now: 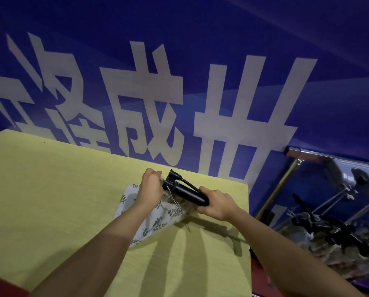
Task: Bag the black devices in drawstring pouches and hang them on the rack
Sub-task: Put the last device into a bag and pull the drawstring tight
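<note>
Two bare hands are seen above a desk (50, 189) covered in yellow-green cloth. A black device (186, 190), cylindrical with a knobbed head and a thin cable, is held level over the desk. Its right end is gripped by the right hand (216, 203), the fingers wrapped tightly around the barrel. The mouth of a white drawstring pouch (155, 219) with a leaf print is pinched by the closed fingers of the left hand (150, 186), just beside the device's head. The pouch is rested on the desk. More black devices (329, 228) are piled at the right, below a metal rack (294, 151) set against a blue banner (179, 82).
</note>
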Demonstrator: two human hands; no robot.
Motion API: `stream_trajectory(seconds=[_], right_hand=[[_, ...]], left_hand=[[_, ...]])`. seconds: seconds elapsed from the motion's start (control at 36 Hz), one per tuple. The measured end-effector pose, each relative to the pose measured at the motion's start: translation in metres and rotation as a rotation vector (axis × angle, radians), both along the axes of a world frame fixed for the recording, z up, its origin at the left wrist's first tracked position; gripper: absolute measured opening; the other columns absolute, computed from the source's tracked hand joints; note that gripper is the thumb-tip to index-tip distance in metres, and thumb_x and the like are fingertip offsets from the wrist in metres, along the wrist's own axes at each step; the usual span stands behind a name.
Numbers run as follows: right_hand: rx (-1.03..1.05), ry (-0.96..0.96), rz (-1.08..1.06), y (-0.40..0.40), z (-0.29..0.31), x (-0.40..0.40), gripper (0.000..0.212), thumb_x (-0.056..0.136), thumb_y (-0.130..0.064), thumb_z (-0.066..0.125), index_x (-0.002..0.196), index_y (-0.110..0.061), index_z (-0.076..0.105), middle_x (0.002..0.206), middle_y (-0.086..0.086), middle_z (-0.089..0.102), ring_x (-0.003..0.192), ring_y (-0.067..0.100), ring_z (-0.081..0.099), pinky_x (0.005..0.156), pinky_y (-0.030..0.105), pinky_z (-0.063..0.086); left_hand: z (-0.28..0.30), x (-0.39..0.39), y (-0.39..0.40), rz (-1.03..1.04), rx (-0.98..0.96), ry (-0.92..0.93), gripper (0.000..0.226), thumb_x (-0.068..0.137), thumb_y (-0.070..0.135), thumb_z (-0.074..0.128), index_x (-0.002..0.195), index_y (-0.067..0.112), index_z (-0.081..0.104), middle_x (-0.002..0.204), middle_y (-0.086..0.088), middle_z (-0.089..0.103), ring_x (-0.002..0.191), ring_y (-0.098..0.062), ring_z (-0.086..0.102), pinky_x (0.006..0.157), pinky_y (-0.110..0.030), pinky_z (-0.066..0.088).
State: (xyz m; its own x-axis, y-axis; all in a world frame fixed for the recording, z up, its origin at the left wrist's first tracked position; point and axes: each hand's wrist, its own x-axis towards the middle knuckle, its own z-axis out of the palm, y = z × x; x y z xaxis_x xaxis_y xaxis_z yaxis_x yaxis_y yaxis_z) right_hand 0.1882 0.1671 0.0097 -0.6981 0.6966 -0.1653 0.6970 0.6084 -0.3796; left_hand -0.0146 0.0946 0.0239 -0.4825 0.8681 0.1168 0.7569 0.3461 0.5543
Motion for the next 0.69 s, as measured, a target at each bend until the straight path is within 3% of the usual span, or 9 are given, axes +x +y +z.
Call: stream_trajectory(seconds=[0.06,0.22,0.39,0.58,0.64,0.69], right_hand=[[0.016,-0.014,0.029,0.001,0.001,-0.001,0.034,0.082,-0.043,0.059,0.106,-0.022,0.046,0.089,0.003,0.062,0.081,0.026,0.06,0.069,0.036,0.049],[0.102,-0.033,0.114,-0.002,0.008,-0.006,0.028,0.081,-0.045,0.057,0.098,-0.027,0.043,0.079,-0.004,0.054,0.071,0.021,0.052,0.058,0.029,0.036],[0.146,-0.084,0.138,0.004,0.011,-0.014,0.033,0.081,-0.046,0.056,0.104,-0.025,0.046,0.087,0.002,0.063,0.078,0.024,0.058,0.064,0.034,0.047],[0.195,-0.154,0.107,0.011,0.015,-0.021,0.037,0.08,-0.046,0.056,0.108,-0.025,0.047,0.089,0.002,0.064,0.081,0.025,0.06,0.066,0.034,0.05],[0.203,-0.147,0.088,0.013,0.02,-0.022,0.038,0.081,-0.046,0.057,0.11,-0.023,0.047,0.091,0.002,0.064,0.083,0.025,0.06,0.064,0.031,0.045],[0.218,-0.151,0.077,0.016,0.024,-0.025,0.041,0.081,-0.047,0.057,0.112,-0.022,0.047,0.092,0.001,0.064,0.082,0.024,0.06,0.065,0.031,0.046]], left_hand=[[0.007,0.0,-0.002,0.074,0.062,-0.094,0.042,0.092,-0.011,0.039,0.131,-0.001,0.049,0.125,-0.018,0.049,0.111,-0.031,0.051,0.087,-0.026,0.04],[0.014,-0.001,-0.002,0.122,0.179,-0.184,0.023,0.098,0.005,0.041,0.11,0.0,0.06,0.114,-0.019,0.054,0.092,-0.027,0.052,0.077,-0.023,0.036],[0.018,-0.006,-0.002,0.076,0.237,-0.199,0.02,0.097,0.013,0.049,0.109,0.004,0.063,0.103,-0.015,0.055,0.087,-0.021,0.05,0.078,-0.022,0.035],[0.019,-0.005,-0.008,-0.092,0.204,-0.105,0.023,0.098,0.015,0.046,0.112,0.009,0.062,0.108,-0.008,0.059,0.098,-0.024,0.056,0.082,-0.031,0.044],[0.017,-0.002,-0.013,-0.149,0.172,-0.063,0.023,0.099,0.015,0.041,0.118,0.013,0.055,0.113,-0.003,0.057,0.098,-0.024,0.057,0.082,-0.037,0.048],[0.015,0.0,-0.017,-0.186,0.143,-0.01,0.02,0.099,0.012,0.04,0.117,0.017,0.044,0.116,0.001,0.053,0.09,-0.022,0.056,0.073,-0.039,0.05]])
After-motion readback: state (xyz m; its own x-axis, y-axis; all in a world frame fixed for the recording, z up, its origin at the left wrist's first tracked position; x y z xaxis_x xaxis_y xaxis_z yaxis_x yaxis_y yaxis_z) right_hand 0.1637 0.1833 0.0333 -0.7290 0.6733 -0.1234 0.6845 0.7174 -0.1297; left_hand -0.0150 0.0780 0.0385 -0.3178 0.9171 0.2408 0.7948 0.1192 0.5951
